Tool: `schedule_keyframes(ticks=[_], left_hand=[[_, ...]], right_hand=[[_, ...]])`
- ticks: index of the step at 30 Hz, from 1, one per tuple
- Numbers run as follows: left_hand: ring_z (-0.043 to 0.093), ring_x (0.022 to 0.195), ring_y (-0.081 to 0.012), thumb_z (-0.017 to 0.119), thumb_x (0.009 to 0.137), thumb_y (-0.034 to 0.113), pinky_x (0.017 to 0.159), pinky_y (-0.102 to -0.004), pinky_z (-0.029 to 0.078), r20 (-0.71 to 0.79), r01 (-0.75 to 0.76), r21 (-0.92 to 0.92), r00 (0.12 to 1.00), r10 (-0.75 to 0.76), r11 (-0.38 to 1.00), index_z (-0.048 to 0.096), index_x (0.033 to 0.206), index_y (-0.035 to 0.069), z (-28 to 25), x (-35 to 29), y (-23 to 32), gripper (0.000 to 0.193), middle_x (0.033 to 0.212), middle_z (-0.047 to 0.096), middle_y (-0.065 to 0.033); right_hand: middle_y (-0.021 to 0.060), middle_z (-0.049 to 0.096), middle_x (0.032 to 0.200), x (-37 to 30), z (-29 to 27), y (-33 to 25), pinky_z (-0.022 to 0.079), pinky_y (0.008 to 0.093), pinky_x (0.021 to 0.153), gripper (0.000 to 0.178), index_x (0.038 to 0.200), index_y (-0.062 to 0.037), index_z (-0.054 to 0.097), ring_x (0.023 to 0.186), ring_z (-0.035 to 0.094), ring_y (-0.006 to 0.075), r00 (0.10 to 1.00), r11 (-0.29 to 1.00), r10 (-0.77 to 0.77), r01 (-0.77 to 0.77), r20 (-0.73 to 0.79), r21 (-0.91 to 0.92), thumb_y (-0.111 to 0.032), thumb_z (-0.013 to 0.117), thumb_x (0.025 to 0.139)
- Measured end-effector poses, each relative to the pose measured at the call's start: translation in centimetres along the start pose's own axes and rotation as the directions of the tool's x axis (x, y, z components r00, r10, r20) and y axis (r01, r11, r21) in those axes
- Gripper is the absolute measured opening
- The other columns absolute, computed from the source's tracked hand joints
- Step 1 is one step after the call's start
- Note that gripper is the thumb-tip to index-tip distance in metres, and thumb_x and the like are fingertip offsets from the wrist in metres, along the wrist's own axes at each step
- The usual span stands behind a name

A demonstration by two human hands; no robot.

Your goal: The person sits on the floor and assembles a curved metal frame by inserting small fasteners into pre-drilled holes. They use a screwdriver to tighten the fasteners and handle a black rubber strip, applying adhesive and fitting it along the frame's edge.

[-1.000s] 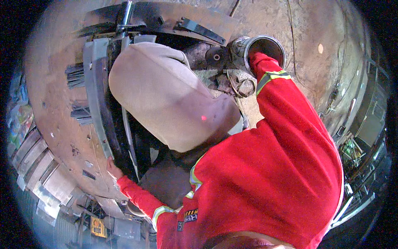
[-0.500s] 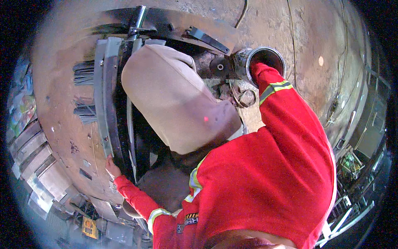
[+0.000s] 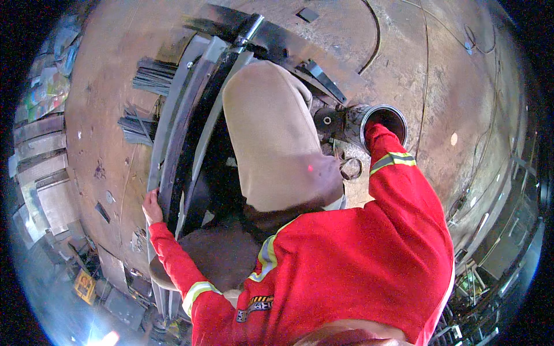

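Observation:
My left hand [image 3: 152, 207] rests at the outer edge of a long dark steel beam [image 3: 187, 115], its fingers stretched forward against the metal. My right arm in its red sleeve [image 3: 388, 147] reaches down into a round metal can [image 3: 353, 124]. The can's wall and shadow hide that hand's fingers and anything in them. Beside the can sits a dark block with a small ring [image 3: 327, 120] on top. A round metal band [image 3: 351, 168] lies near my knee.
Bundles of thin dark rods [image 3: 156, 76] lie left of the beam. Ahead is a black flat tool or bracket [image 3: 324, 81]. Cables [image 3: 426, 75] cross the brown floor at right. Flat metal plates [image 3: 55, 196] are stacked at far left. A bright glare shows at lower left.
The view has turned, so the beam and can appear shifted right. My left hand stays at the beam, now farther forward along its edge. My right hand remains inside the can.

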State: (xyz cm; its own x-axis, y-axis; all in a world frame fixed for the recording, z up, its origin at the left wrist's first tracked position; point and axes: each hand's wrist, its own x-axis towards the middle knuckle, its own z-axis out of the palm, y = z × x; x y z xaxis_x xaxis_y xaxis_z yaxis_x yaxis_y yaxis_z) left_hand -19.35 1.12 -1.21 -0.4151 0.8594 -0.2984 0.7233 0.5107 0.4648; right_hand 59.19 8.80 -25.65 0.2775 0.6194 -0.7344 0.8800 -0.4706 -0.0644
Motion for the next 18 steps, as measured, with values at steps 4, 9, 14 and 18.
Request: schedule_keyframes(ticks=[4,9,14,18], left_hand=[[0.06,0.086,-0.0176,0.047,0.091,0.024,0.081,-0.0305,0.044,-0.018,0.079,0.041,0.997,-0.078,0.996,0.066,0.099,0.0,-0.2,-0.5,0.5,0.031,0.09,0.067,-0.0112],[0.06,0.084,-0.0177,0.048,0.091,0.024,0.08,-0.0307,0.044,-0.058,0.029,0.031,0.998,-0.027,0.999,0.066,0.099,0.001,0.5,0.0,0.9,0.031,0.089,0.067,-0.0114],[0.06,0.082,-0.017,0.049,0.091,0.027,0.079,-0.0301,0.044,-0.068,0.051,-0.011,0.996,-0.051,0.999,0.067,0.096,0.002,-0.4,-1.9,1.2,0.031,0.088,0.067,-0.0112],[0.06,0.084,-0.0166,0.049,0.091,0.028,0.079,-0.0293,0.044,-0.054,0.03,-0.058,0.998,-0.033,0.998,0.067,0.096,0.002,0.6,-0.3,1.2,0.032,0.089,0.067,-0.0108]], right_hand=[[0.0095,0.053,0.081,-0.1,-0.1,0.0,0.04,0.0313,0.058,0.022,0.093,-0.0061,0.054,0.065,0.051,0.0217,1.0,1.0,0.004,-0.003,-0.007,0.023,-0.028,0.052,0.089],[0.0092,0.053,0.08,-0.7,-0.5,0.4,0.04,0.031,0.057,0.022,0.093,-0.0064,0.054,0.065,0.05,0.0213,0.999,0.999,0.026,-0.025,-0.022,0.045,-0.028,0.052,0.089],[0.0088,0.052,0.079,0.1,-0.4,-0.3,0.039,0.0308,0.056,0.021,0.092,-0.0067,0.054,0.064,0.05,0.0208,1.0,1.0,-0.006,0.006,-0.011,0.015,-0.028,0.052,0.089],[0.0085,0.052,0.078,-1.8,0.0,0.9,0.039,0.0306,0.055,0.021,0.092,-0.007,0.054,0.063,0.049,0.0205,0.999,0.999,0.03,-0.03,-0.018,0.026,-0.028,0.052,0.089]])
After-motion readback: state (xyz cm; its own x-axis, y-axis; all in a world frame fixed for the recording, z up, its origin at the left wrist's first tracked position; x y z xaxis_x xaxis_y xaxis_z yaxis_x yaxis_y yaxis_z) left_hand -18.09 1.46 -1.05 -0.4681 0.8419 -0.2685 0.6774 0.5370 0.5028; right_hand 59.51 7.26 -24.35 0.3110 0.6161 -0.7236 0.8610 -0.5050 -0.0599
